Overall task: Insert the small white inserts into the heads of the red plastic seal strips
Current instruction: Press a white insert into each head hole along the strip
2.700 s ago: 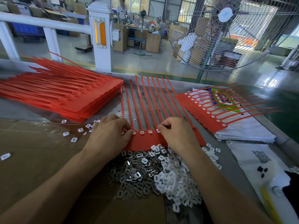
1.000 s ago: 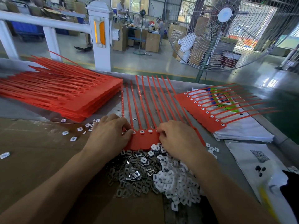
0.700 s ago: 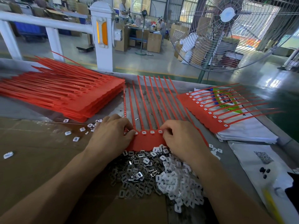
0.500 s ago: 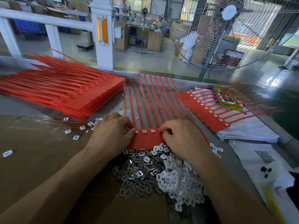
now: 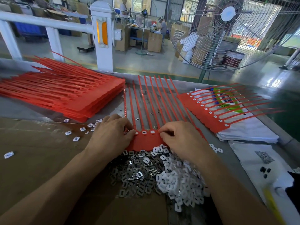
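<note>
A workbench is seen from above, from a head-worn camera. At its centre a red sheet of joined seal strips (image 5: 146,141) lies flat, its thin tails fanned away from the viewer and its row of heads nearest the hands. Three small white inserts (image 5: 144,132) are seen seated in the heads between the two hands.

The left hand (image 5: 112,135) is laid on the left end of the sheet, its fingers curled and its thumb and fingertip pinched at the head row. The right hand (image 5: 180,138) is laid on the right end, fingers curled, with its thumb and forefinger pinched at the next head; whether an insert is held there cannot be told.

Just in front of the sheet, touching its near edge, a heap of loose inserts (image 5: 162,172) is piled, white ones to the right and darker metallic ones to the left. A thick stack of red strip sheets (image 5: 65,93) lies to the left. Another sheet, already fitted with inserts (image 5: 209,111), rests on white printed bags (image 5: 248,130) to the right. A large wire-caged fan (image 5: 227,30) stands beyond the bench.
</note>
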Motion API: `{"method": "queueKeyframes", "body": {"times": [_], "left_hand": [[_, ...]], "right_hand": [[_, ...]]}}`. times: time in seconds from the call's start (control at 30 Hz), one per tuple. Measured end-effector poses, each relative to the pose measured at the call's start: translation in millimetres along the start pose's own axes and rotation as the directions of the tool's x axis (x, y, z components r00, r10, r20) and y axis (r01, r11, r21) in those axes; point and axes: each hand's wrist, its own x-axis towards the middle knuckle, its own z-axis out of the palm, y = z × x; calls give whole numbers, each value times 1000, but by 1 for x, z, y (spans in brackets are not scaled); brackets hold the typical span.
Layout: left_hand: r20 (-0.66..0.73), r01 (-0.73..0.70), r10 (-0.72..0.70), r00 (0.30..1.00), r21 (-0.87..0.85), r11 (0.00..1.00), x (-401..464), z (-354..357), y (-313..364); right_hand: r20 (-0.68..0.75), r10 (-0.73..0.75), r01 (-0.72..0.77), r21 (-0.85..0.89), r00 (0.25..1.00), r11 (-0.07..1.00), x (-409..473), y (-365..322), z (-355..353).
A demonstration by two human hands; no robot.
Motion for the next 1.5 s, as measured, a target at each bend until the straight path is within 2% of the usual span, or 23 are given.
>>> {"method": "queueKeyframes", "body": {"times": [0.13,0.27,0.47,0.7,0.83,0.9,1.0,1.07,1.27,1.5], "left_hand": [[1,0,0,1000,4,1000,1,1,-1],[1,0,0,1000,6,1000,1,1,-1],[2,5,-5,1000,10,1000,0,0,-1],[-9,-1,1,1000,-9,1000,1,1,-1],[-7,-4,3,1000,-10,1000,1,1,-1],[-3,-3,3,1000,-5,1000,1,1,-2],[9,0,0,1000,-1,1000,1,1,-2],[14,0,0,1000,-2,1000,1,0,-2],[16,1,-1,1000,1,1000,1,0,-2],[13,1,-1,1000,-2,1000,1,0,-1]], "right_hand": [[96,-84,74,103,992,992,-1,2,-7],[200,-127,104,119,972,987,-2,1,-8],[230,-151,127,114,961,985,-2,-2,-6],[243,-169,118,212,955,970,-4,-1,-5],[205,-149,95,251,967,963,-4,-1,-5],[138,-140,94,296,980,950,-4,-1,-4],[-59,-15,37,391,998,920,0,3,-3],[-139,103,-29,453,985,891,3,10,-3],[-166,268,-166,462,949,871,9,24,1],[-166,285,-198,404,944,893,10,26,4]]}}
